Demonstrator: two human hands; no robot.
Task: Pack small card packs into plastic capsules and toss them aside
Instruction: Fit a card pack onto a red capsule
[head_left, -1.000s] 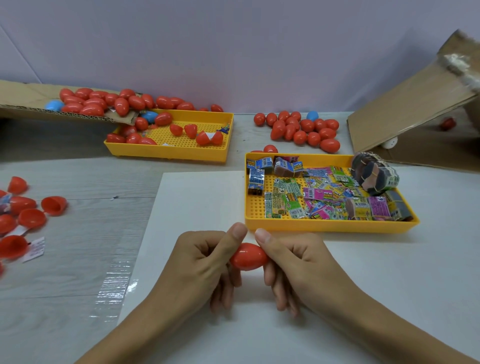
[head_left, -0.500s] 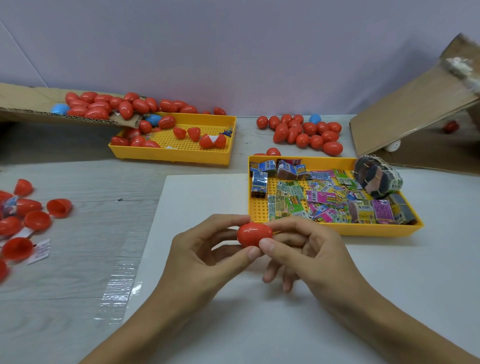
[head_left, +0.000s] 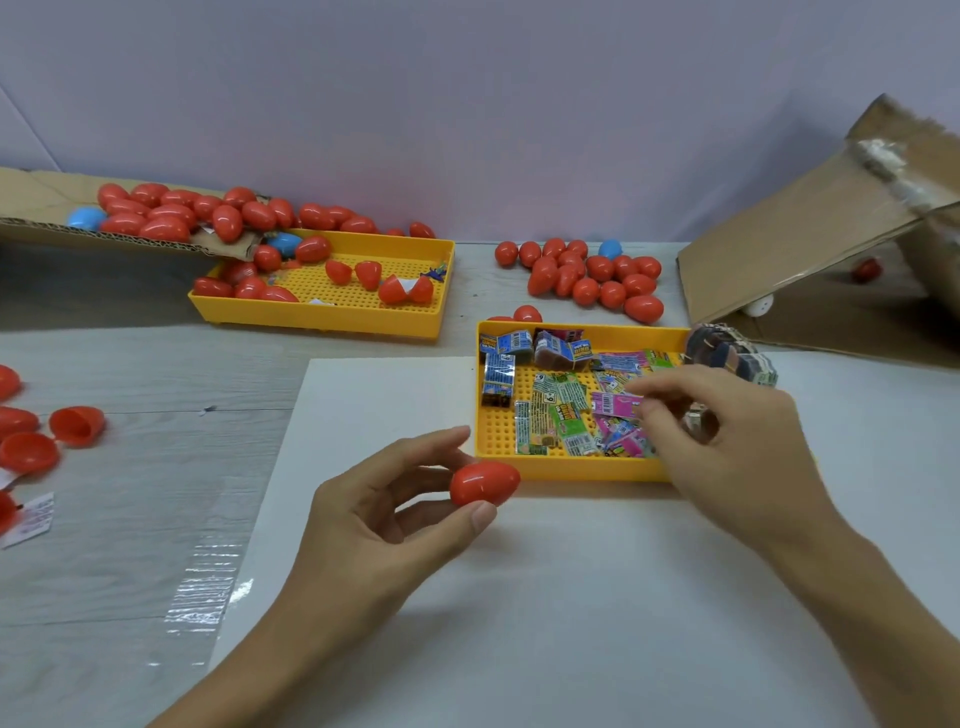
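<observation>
Nearest the viewer, a white sheet of paper (head_left: 519, 597) covers the grey wood-grain table (head_left: 130, 493), with its left edge running beside a strip of clear glossy tape (head_left: 208, 587). Most of the sheet's near half is bare.

Above the sheet, the left hand (head_left: 374, 525) pinches a closed red egg-shaped plastic capsule (head_left: 484, 483) between thumb and fingertips; the capsule sits just in front of the near wall of the yellow perforated plastic tray of card packs (head_left: 571, 467). The right hand (head_left: 727, 447) reaches over that tray's near right corner, its fingers curled down among the small colourful foil card packs (head_left: 566, 410); whether they already grip a pack cannot be told.

At the left edge of the table lie open red capsule halves (head_left: 78, 426) and white paper slips (head_left: 31, 519), well apart from the sheet.

Against the tray's far right corner rests a banded bundle of dark card packs (head_left: 727, 353). Farther back on the left stands a second yellow perforated tray (head_left: 322, 317) holding a few red capsules and halves. A flattened cardboard flap (head_left: 31, 228) overhangs its far left corner, heaped with red capsules and a blue one.

Beyond the card tray lies a loose pile of closed red capsules (head_left: 592, 280). At far right a tilted brown cardboard box (head_left: 805, 234) leans open toward the table.
</observation>
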